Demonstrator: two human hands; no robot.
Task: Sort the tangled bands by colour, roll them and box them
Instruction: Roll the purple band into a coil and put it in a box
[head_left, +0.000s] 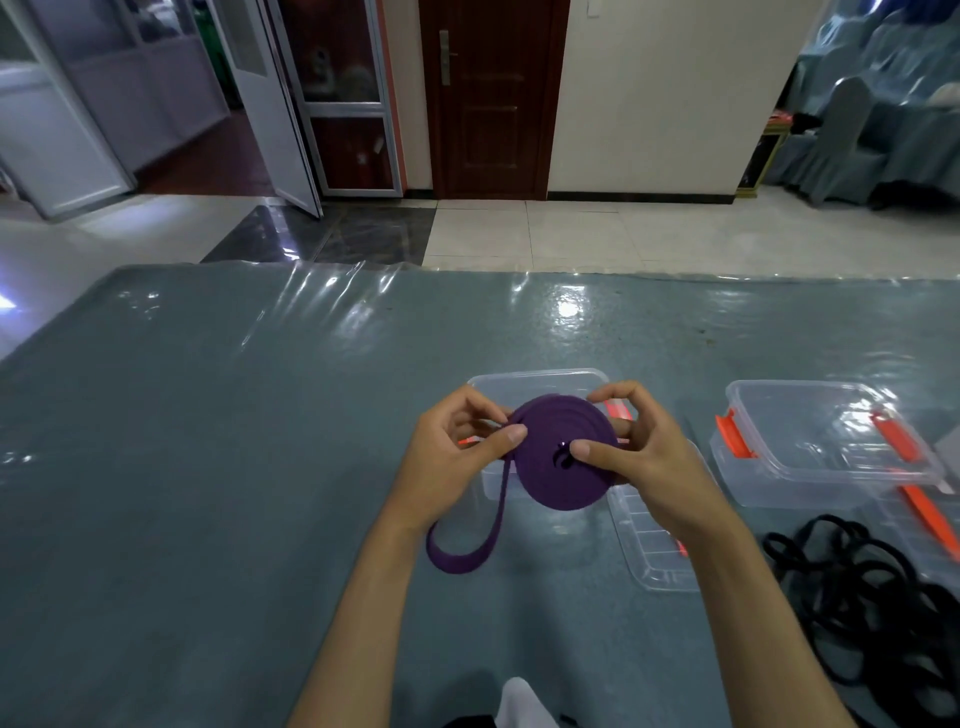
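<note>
From my head camera, I held the purple band (558, 457), wound into a flat coil, up over the open clear box (535, 387) on the grey-blue table (208, 441); my left hand (457, 457) pinched the coil's left edge between curled fingers and thumb, and my right hand (644, 452) gripped its right side, thumb pressed near the centre. The band's loose tail hung down from the left edge in a loop beneath my left wrist. A second clear box (826, 441) sat to the right, with a tangle of black bands (857, 587) lying in front of it.
</note>
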